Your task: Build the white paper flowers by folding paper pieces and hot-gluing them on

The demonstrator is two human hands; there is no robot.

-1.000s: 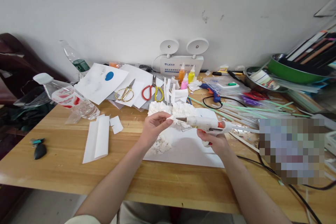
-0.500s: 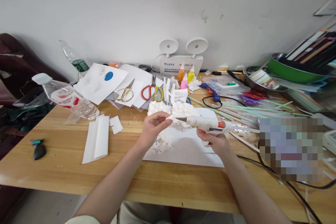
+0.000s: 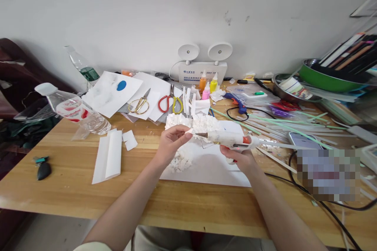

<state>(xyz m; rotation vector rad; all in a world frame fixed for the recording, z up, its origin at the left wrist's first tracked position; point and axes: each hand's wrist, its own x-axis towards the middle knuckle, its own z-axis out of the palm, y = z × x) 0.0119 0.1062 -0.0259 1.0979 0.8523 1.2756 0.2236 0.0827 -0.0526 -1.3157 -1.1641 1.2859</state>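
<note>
My right hand (image 3: 240, 156) is wrapped round the handle of a white hot glue gun (image 3: 225, 138), with a clear glue stick (image 3: 275, 144) sticking out of its back end. Between the thumb and fingers of my left hand (image 3: 174, 143) is a small white paper piece (image 3: 190, 130), right at the gun's nozzle (image 3: 202, 135). Whether nozzle and paper touch I cannot tell. Behind the hands lie crumpled white paper clusters (image 3: 206, 121). Below them, a heap of small paper bits (image 3: 180, 161) rests on a white sheet (image 3: 218, 170).
Left are a water bottle (image 3: 79, 111), folded paper (image 3: 108, 157) and a black tool (image 3: 44, 170). Gold scissors (image 3: 140, 104), red-and-yellow-handled scissors (image 3: 171, 102), paint bottles (image 3: 205, 92) and a blue glue gun (image 3: 240, 104) lie behind. A black cable (image 3: 285, 180) and phone (image 3: 304, 141) are right.
The glue gun's nozzle has shifted very slightly left and down beside the paper piece. Both hands keep their holds; the camera view has moved a little.
</note>
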